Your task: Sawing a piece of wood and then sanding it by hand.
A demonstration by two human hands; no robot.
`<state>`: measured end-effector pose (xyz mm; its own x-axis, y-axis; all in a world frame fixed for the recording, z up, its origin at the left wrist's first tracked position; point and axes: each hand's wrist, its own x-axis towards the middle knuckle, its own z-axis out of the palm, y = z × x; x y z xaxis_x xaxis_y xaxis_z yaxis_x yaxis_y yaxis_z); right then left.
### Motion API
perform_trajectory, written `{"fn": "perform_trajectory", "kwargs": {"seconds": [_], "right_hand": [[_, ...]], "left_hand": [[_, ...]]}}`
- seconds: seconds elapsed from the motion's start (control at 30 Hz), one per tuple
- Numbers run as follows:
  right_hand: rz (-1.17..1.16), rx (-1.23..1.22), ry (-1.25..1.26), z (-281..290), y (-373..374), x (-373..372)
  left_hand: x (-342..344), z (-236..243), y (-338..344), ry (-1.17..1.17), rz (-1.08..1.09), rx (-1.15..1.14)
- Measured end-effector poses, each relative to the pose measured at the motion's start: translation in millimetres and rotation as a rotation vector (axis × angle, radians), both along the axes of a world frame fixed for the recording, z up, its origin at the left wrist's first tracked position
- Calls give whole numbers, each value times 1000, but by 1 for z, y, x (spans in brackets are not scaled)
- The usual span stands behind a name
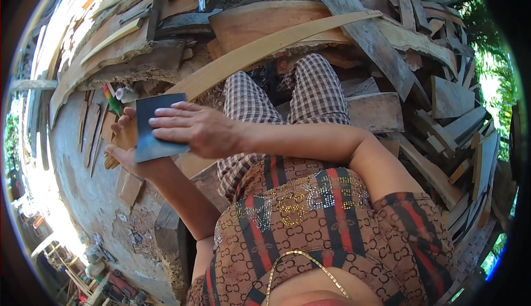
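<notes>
- Right hand [202, 132] of a person in checked trousers [321, 82] lies flat, fingers side by side, across a dark rectangular sheet [159, 150].
- Left hand [133, 160], just behind the sheet and partly hidden by it, curls around a brown piece of wood [127, 134], thumb apart from fingers.
- The sheet sits left of the knees, over the near end of a long, curved pale plank [243, 61]; whether plank and gripped wood are one, I cannot tell.
- Grey boards and offcuts [453, 98] crowd the right side.
</notes>
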<state>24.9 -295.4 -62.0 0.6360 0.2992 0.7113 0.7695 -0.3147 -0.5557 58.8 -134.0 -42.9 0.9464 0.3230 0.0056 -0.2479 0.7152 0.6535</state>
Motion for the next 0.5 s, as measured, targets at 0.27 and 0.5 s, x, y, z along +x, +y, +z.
{"fn": "perform_trajectory", "kwargs": {"seconds": [0.27,0.5], "right_hand": [[-1207,-86,659,-39,-257,-34],[-1163,69,411,-61,-254,-52]], "left_hand": [[-10,82,38,-347,406,241],[23,-7,8,25,50,-211]]}}
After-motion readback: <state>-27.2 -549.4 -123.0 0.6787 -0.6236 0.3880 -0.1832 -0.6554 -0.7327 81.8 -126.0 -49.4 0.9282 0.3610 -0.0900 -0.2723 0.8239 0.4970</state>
